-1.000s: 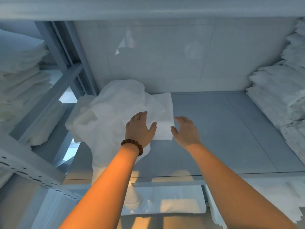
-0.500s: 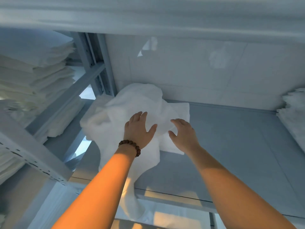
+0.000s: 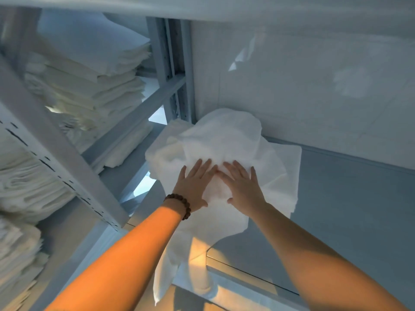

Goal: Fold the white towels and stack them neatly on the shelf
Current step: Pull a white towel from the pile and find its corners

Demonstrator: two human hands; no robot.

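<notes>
White towel [image 3: 226,140], long axis back-to-front (tail over shelf [image 3: 350,203] edge)

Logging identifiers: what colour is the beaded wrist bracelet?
The round-beaded bracelet is dark brown, head view.

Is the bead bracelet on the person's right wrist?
No, the bead bracelet circles the left wrist, just behind the left hand that presses flat on the white towel.

Both hands [image 3: 215,185] flat on towel [image 3: 224,140], shelf [image 3: 348,209]
</notes>
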